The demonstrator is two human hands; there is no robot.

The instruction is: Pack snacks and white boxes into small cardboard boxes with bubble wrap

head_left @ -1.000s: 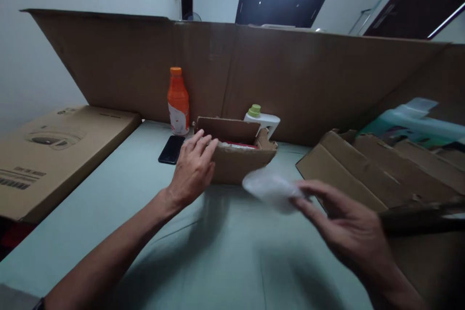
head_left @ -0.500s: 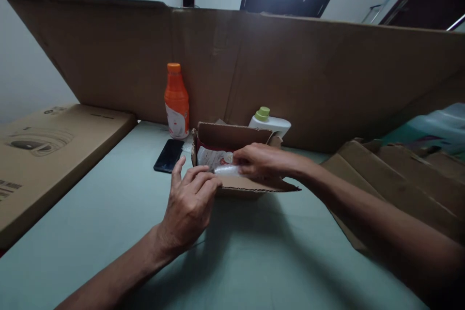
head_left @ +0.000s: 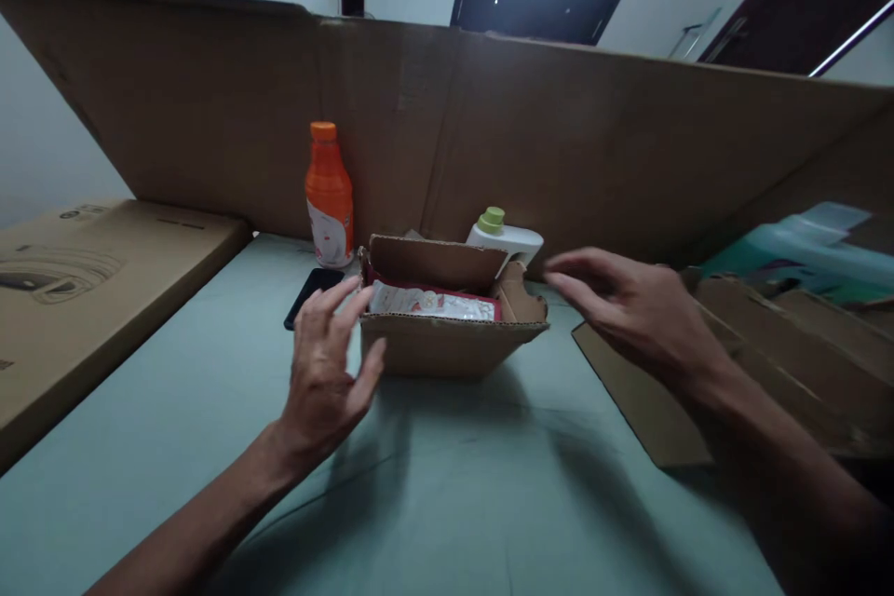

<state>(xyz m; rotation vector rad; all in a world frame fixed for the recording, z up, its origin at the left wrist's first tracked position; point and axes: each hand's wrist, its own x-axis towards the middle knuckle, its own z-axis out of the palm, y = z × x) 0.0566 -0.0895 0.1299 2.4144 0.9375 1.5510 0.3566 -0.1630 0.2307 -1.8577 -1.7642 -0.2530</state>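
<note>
A small cardboard box (head_left: pixel 453 343) holding packets (head_left: pixel 431 302) sits mid-desk (head_left: pixel 453 503). The left hand (head_left: pixel 327 374) hovers released at its left corner; the right hand (head_left: pixel 632 307), empty and spread, hangs just right.

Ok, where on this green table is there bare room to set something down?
The green tabletop is bare in front of the small open cardboard box, between the left hand and right hand. Behind the box it is crowded: orange bottle, black phone, white bottle.

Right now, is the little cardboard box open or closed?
Open. The little cardboard box has its flaps standing up, and packets show inside from above. Neither the left hand nor the right hand covers it.
</note>
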